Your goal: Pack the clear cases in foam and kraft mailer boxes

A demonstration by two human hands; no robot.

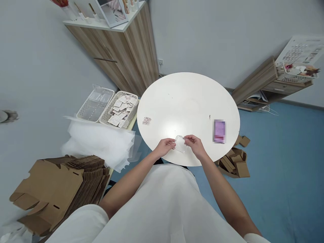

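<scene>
- Clear plastic case (180, 144), small, flat and see-through, is being held between both hands just above the near edge of a round white table (187, 101).
- Left hand (165, 147) is gripping the case's left side with the fingers curled in narrow; right hand (194, 144) is pinching its right side the same way, thumb on top.
- Judging from the grip, the person is working the case open or closed at its edges; whether it holds anything inside is too small to tell.
- Any next move is calling for a light, even pinch, since thin clear plastic of this kind is likely flexing and slipping easily.
- Tabletop is looking smooth and glossy, catching a bright glare just beyond the hands.
- Small printed card (147, 121) with rows of pinkish dots is lying flat on the table's left part, well apart from the hands.
- Purple rectangle (219, 131), blurred out, is lying flat near the table's right edge.
- Two white mesh baskets are sitting left of the table: the left basket (95, 104) is holding clear plastic pieces, the right basket (120, 108) is holding many small pale cards.
- Soft white foam sheets (101, 141) are lying in a loose heap below the baskets.
- Flattened brown cardboard boxes (58, 189) are stacked at lower left, matte and ridged at the edges.
- More folded cardboard pieces (235, 162) are lying on the blue floor (278, 162) at the right.
</scene>
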